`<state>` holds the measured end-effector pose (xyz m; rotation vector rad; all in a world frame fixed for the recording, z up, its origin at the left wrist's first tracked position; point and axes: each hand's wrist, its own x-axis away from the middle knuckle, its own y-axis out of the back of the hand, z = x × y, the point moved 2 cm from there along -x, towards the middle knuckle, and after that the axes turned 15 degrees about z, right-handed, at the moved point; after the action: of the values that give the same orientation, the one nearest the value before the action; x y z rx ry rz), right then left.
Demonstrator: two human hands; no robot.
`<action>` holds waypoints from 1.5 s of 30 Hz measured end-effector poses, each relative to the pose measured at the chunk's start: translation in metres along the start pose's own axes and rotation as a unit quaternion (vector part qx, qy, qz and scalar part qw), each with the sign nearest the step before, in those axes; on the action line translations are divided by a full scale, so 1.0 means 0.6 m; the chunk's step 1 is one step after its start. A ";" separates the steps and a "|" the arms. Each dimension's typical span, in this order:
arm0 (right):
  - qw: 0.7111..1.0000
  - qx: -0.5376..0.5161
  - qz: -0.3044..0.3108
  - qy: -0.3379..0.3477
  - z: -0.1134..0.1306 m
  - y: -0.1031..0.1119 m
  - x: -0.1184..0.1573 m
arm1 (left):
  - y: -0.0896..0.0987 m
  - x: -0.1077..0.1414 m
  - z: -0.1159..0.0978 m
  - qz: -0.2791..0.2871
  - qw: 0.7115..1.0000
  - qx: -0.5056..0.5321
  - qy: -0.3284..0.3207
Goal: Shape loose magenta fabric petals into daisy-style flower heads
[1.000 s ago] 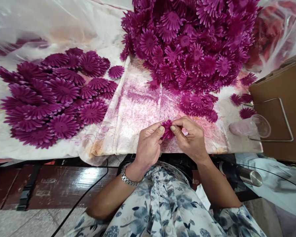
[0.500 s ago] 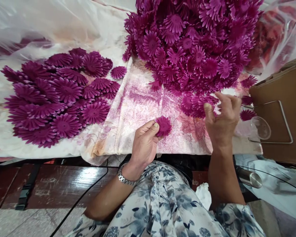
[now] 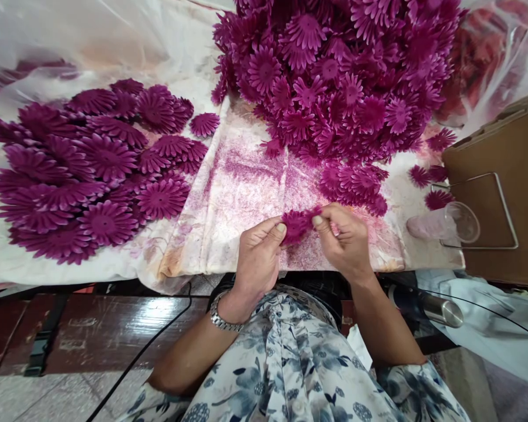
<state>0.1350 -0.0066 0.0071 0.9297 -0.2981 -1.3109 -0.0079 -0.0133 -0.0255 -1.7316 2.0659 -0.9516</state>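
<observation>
Between thumb and fingers, my left hand pinches a purple artificial flower head low over the front of the table. My right hand pinches purple petals at that flower's right side. Whether these belong to the same flower or a second one I cannot tell. Just beyond my right hand lies a small group of flower heads. A large heap of purple flower heads rises behind it. On the left, flatter flower heads lie in overlapping layers.
A stained cloth covers the table. At right stand a cardboard box, a bent wire frame and a clear plastic cup on its side. A metal-ended bottle is below the table edge. Clear plastic sheeting lies behind.
My right hand has come from the small flower group toward my left hand, and now pinches purple petals at the held flower. My left hand keeps its hold on the flower.
</observation>
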 end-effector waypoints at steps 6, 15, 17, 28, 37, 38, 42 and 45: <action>0.963 0.211 -0.149 -0.081 -0.045 0.070 -0.010 | -0.004 -0.002 -0.012 0.011 0.999 0.017 0.029; 0.991 -0.102 0.075 -0.043 0.014 -0.025 -0.003 | -0.002 -0.001 0.002 0.051 0.997 -0.052 -0.023; 0.994 -0.087 0.064 -0.030 0.016 -0.025 -0.002 | 0.004 0.001 0.006 0.043 0.994 -0.093 -0.040; 0.993 0.116 -0.019 0.018 0.033 -0.025 0.008 | 0.003 -0.001 0.000 -0.004 0.995 -0.065 -0.071; 0.997 0.071 0.023 0.033 0.029 -0.037 -0.003 | -0.006 0.004 -0.005 0.005 1.000 0.013 0.009; 0.996 0.076 0.022 0.033 0.028 -0.037 -0.003 | -0.005 0.005 -0.004 0.001 1.000 0.010 0.005; 0.993 0.110 0.003 0.053 0.034 -0.041 0.001 | 0.001 0.007 0.004 -0.003 1.000 -0.018 -0.019; 0.995 0.090 -0.006 0.053 0.040 -0.042 0.004 | 0.004 0.004 0.004 -0.008 1.000 -0.014 -0.025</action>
<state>0.1020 -0.0180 0.0032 1.1499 -0.3329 -1.2560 -0.0089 -0.0160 -0.0285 -1.7692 2.0463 -0.8793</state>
